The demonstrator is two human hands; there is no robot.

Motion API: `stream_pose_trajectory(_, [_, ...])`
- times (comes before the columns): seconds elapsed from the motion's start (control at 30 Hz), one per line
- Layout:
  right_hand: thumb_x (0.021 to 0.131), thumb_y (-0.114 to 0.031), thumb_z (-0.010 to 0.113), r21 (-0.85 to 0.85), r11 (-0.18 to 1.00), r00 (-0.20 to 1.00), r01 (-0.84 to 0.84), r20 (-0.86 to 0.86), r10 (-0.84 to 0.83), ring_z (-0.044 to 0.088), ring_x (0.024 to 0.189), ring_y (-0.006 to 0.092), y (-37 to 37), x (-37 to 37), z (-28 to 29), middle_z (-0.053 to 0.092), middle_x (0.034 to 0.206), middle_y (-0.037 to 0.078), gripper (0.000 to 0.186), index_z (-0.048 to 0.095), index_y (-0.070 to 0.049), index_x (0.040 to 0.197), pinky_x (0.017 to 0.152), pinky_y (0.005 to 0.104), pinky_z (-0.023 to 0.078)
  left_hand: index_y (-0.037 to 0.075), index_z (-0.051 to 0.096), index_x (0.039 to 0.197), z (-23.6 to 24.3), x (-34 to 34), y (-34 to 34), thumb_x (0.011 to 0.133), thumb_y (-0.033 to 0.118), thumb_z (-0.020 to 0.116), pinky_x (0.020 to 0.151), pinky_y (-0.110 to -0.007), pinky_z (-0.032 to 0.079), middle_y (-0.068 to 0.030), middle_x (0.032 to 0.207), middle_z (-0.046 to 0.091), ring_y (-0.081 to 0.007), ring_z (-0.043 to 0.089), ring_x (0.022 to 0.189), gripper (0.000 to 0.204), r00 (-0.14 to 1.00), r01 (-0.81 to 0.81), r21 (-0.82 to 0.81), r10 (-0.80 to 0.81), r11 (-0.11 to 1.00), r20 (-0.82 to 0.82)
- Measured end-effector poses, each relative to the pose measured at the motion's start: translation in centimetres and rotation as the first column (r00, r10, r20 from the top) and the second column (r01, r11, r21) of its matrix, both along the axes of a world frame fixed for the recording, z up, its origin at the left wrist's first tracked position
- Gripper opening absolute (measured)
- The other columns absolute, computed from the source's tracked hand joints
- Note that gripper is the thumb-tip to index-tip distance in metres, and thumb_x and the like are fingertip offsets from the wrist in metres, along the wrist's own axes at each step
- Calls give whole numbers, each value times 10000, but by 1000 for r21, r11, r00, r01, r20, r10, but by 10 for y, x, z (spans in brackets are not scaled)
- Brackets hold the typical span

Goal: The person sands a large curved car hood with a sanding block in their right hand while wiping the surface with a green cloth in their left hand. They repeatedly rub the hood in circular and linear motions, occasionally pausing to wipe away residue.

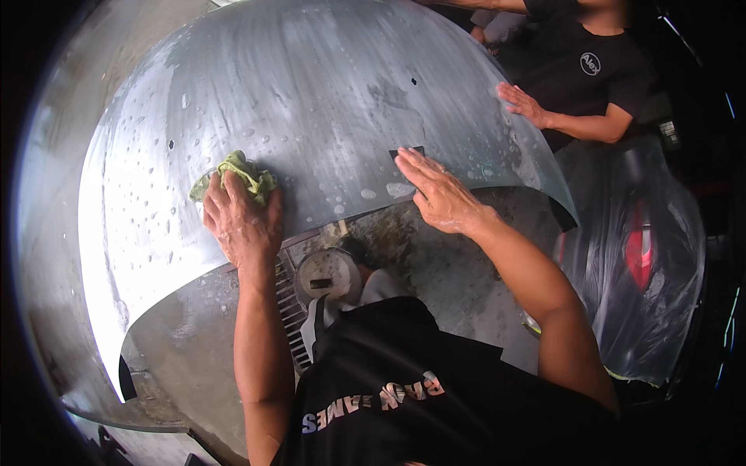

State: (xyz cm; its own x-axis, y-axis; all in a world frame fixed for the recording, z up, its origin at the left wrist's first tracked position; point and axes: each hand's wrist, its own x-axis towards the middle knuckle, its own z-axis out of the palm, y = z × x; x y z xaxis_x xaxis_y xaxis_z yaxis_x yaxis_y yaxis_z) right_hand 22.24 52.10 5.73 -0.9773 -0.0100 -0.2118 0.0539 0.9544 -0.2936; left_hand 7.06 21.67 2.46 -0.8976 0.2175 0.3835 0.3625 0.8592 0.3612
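A large curved metal panel (318, 93), silvery grey with soapy drops and streaks, fills the upper middle of the head view. My left hand (241, 221) grips a crumpled yellow-green cloth (243, 172) on its surface, left of centre. Toward the right, near the panel's front edge, my right hand (439, 190) lies with straightened fingers over a small dark flat pad (396, 153), holding it against the metal; much of the pad is hidden under the fingers.
A co-worker (575, 78) in dark clothing stands at upper right, one hand on the panel's edge. Plastic sheeting (660, 256) covers something red at right. Below are a concrete floor (186, 357), a drain grate (294, 326), a round metal object (315, 272) and another panel (155, 439) at lower left.
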Motion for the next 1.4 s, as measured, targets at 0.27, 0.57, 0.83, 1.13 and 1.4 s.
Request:
stream_pose_trajectory(0.27, [1117, -330, 336, 145, 987, 998, -67, 31, 63, 138, 1624, 351, -12, -28, -4, 157, 1743, 216, 673, 174, 43, 1653, 1337, 466, 161, 34, 515, 1387, -4, 1, -4, 847, 387, 788, 1154, -553, 339, -257, 1462, 508, -438, 472, 1367, 701, 1000, -9, 2, 9, 1000, -12])
stream_pose_trajectory(0.57, [1061, -242, 367, 78, 996, 991, -44, 131, 33, 119, 1627, 350, -4, -31, 9, 128, 1747, 220, 700, 136, 35, 1661, 1341, 472, 149, 23, 491, 1419, -6, 0, -5, 836, 391, 805, 1154, -559, 340, -259, 1487, 493, -446, 461, 1373, 758, 1000, -24, -17, 24, 1000, 10])
stream_pose_trajectory(0.83, [1053, -248, 379, 60, 997, 988, -39, 153, 29, 95, 1630, 357, -4, -45, 13, 118, 1747, 227, 720, 119, 27, 1666, 1343, 474, 146, 10, 479, 1422, -6, -3, 1, 844, 411, 801, 1158, -565, 332, -269, 1495, 482, -455, 459, 1373, 773, 999, -35, -32, 36, 999, 28])
stream_pose_trajectory(1.13, [1045, -235, 379, 135, 990, 986, -33, 165, 11, 127, 1631, 321, -10, -22, 12, 157, 1751, 195, 707, 155, 27, 1663, 1339, 481, 122, -9, 468, 1429, -6, -3, -2, 837, 420, 806, 1160, -558, 333, -281, 1495, 479, -458, 449, 1386, 805, 998, -37, -9, 37, 999, 43])
stream_pose_trajectory(1.4, [1068, -281, 356, 255, 961, 983, -104, 172, 61, 184, 1617, 335, -2, -31, 16, 207, 1731, 219, 682, 202, 58, 1639, 1337, 494, 138, -21, 457, 1439, -6, -4, -2, 837, 443, 800, 1159, -566, 328, -287, 1492, 472, -468, 443, 1382, 835, 998, -23, -18, 24, 1000, 52])
